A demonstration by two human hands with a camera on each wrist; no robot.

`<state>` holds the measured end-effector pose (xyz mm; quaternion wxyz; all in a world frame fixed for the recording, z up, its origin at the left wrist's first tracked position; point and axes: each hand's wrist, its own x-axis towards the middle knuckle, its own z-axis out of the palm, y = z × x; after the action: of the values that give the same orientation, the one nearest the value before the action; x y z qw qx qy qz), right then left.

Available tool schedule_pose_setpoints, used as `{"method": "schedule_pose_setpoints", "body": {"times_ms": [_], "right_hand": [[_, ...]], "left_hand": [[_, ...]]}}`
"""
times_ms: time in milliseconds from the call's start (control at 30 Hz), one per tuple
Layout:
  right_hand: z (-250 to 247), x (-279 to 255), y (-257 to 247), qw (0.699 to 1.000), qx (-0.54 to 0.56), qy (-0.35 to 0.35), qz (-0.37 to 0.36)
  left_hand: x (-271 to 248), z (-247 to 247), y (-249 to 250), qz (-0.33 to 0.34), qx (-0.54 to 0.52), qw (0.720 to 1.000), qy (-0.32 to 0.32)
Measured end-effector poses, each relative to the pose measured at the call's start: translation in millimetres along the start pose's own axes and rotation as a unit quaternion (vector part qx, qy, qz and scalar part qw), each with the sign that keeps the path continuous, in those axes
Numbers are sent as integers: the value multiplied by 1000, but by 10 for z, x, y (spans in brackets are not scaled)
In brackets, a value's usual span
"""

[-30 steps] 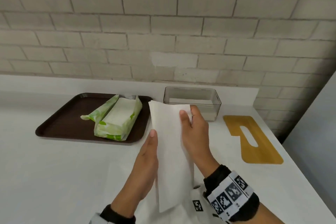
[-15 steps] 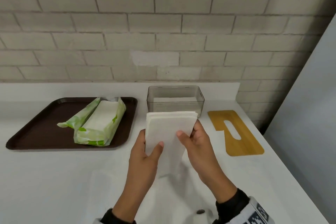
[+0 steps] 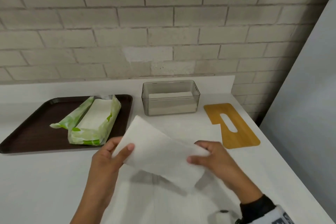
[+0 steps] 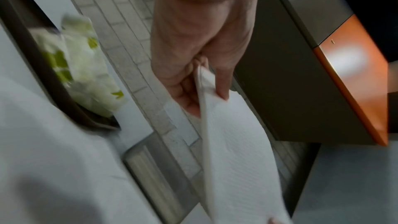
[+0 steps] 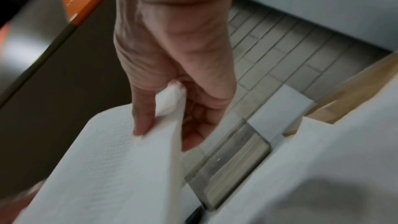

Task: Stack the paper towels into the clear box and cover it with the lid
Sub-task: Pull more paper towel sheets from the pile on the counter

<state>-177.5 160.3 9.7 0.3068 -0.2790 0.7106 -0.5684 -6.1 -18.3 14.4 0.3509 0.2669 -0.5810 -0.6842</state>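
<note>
Sagging between two hands, the folded stack of paper towels (image 3: 160, 152) hangs in the air over the near middle of the white counter (image 3: 36, 178), tilted so its far-left corner rides high. It looks very light, soft and floppy, with loose layers that could fan apart or slide, so I judge it best held at both short ends with thumb on top and fingers beneath, keeping the layers squeezed together.

That is roughly how it is held. The left hand (image 3: 107, 163) pinches the left end, thumb on the upper face and fingers underneath; the left wrist view shows the stack's edge (image 4: 203, 108) caught between thumb and fingers. The right hand (image 3: 214, 162) pinches the right end likewise, one finger pressed on the top face (image 5: 144, 122) and the others curled below.

Beyond the stack, the clear box (image 3: 171, 98) stands open at the far middle, with a layer of towels already in it. To its right the wooden lid (image 3: 234, 129) with a slot lies flat on the counter. On the left a dark tray (image 3: 32, 129) carries an opened green-and-white towel pack (image 3: 94, 123).
</note>
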Motion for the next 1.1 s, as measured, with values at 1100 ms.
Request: {"method": "schedule_pose_setpoints", "body": {"times_ms": [1100], "right_hand": [[-18, -72, 388, 995, -21, 63, 69]], "left_hand": [[-392, 165, -380, -74, 148, 986, 33]]}}
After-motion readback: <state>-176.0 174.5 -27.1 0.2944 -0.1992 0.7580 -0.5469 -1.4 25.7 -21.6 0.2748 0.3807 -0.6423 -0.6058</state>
